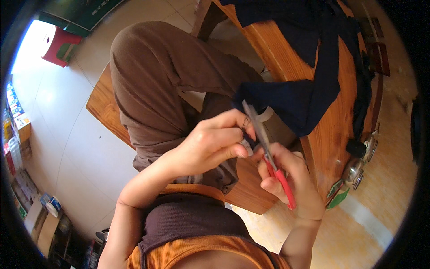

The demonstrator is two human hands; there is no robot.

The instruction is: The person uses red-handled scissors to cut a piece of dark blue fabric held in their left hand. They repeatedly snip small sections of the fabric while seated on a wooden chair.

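Note:
My right hand (299, 178) grips a pair of scissors (285, 188) with red handles; the metal blades point up and away from me. My left hand (208, 144) pinches a small pale piece (247, 146) with dark material beside it, right next to the blades. Motion blur hides whether the blades touch it. Beyond my hands, a long navy cloth (324, 77) trails over my lap and the wooden table (331, 141). Part of its near end is hidden behind the scissors and my left hand.
I sit on a wooden bench (107, 111). Metal objects (352, 169) and a green item (338, 199) lie along the table's right end. A red stool (62, 47) stands on the tiled floor at far left, with stocked shelves (20, 148) nearer.

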